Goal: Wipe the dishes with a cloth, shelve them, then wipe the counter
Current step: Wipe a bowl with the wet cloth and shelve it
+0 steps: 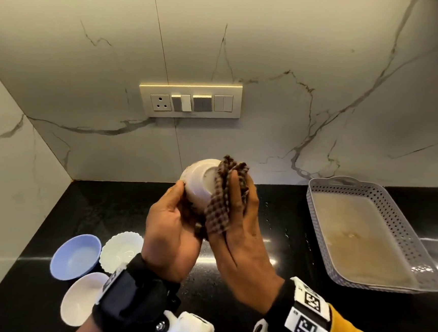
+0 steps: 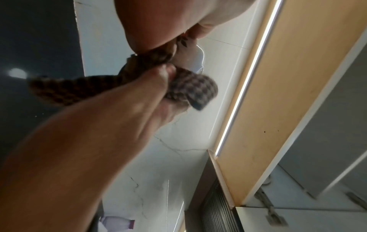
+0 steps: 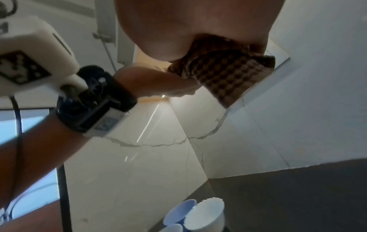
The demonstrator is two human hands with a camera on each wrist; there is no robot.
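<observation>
My left hand (image 1: 174, 209) grips a small white bowl (image 1: 200, 182) above the black counter (image 1: 274, 218), with the bowl's base turned towards me. My right hand (image 1: 238, 210) holds a brown checked cloth (image 1: 220, 203) and presses it against the bowl's base and side. In the left wrist view the cloth (image 2: 190, 87) is bunched in the right hand's fingers (image 2: 158, 75), next to the bowl (image 2: 190, 55). The right wrist view shows the cloth (image 3: 228, 75) hanging under my palm. The bowl's inside is hidden.
Three bowls sit on the counter at the left: a blue bowl (image 1: 76, 256), a scalloped white bowl (image 1: 121, 250) and a plain white bowl (image 1: 83, 297). A perforated white tray (image 1: 403, 229) lies at the right. The marble wall carries a switch panel (image 1: 190, 101).
</observation>
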